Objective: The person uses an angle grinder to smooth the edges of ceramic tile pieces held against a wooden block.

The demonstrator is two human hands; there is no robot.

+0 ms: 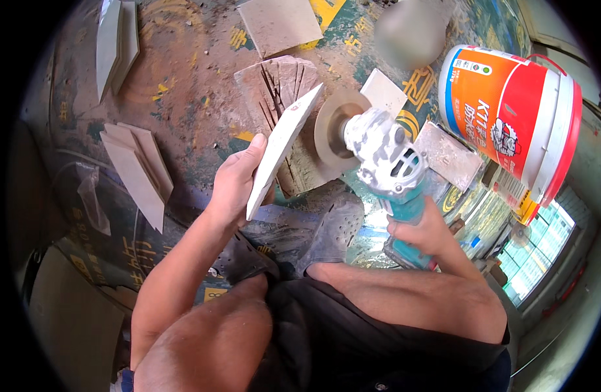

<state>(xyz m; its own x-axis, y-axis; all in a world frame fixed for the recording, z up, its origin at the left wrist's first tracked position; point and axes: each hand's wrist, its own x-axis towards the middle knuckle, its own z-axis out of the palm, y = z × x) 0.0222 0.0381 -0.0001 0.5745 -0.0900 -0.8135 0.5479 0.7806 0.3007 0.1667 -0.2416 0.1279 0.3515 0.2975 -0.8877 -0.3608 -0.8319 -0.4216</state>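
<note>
My left hand (241,176) grips a pale tile (284,147) held on edge at a tilt. Just right of it is the round disc (330,130) of an angle grinder (385,157), whose head is dusted white and whose body is teal. My right hand (421,228) is wrapped round the grinder's body. Beneath the held tile and disc lies a dusty block or board (261,85) scored with dark cuts. A small pale tile (384,91) lies behind the grinder head, and a dusty tile piece (454,157) is to its right.
Stacked tile pieces (117,49) (134,170) lie left, another tile (281,23) at the back. An orange-white bucket (496,117) stands right, beside a blurred object (410,32). My legs and perforated shoes (333,228) are below, on the dusty patterned ground (170,72).
</note>
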